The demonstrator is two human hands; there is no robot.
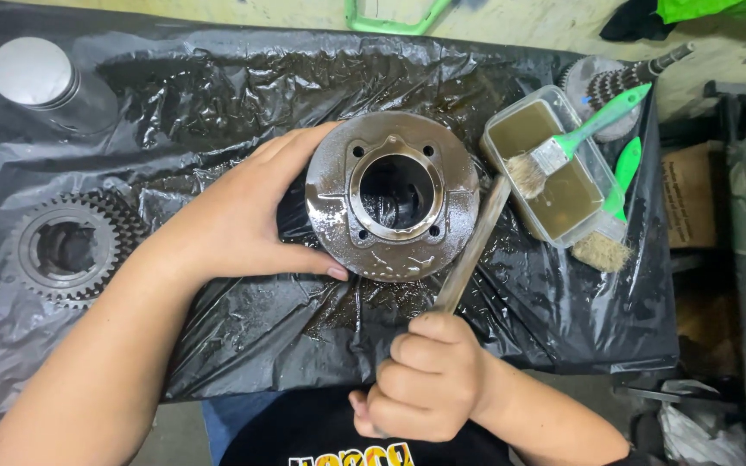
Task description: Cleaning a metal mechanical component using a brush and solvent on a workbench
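Note:
My left hand (239, 216) grips the left side of a round, oily metal cylinder part (390, 197) with a central bore and several bolt holes. It stands upright on a black plastic sheet (243, 86). My right hand (425, 380) is closed around the lower end of a long flat metal file (475, 244). The file's upper end rests against the cylinder's right side.
A clear plastic tub of murky liquid (576, 194) lies at the right with a green-handled brush (584, 134) across it and a second brush (613, 224) beside it. A gear (66, 250) sits at left, a piston (41, 78) at the far left corner, a geared shaft (610, 82) at the far right.

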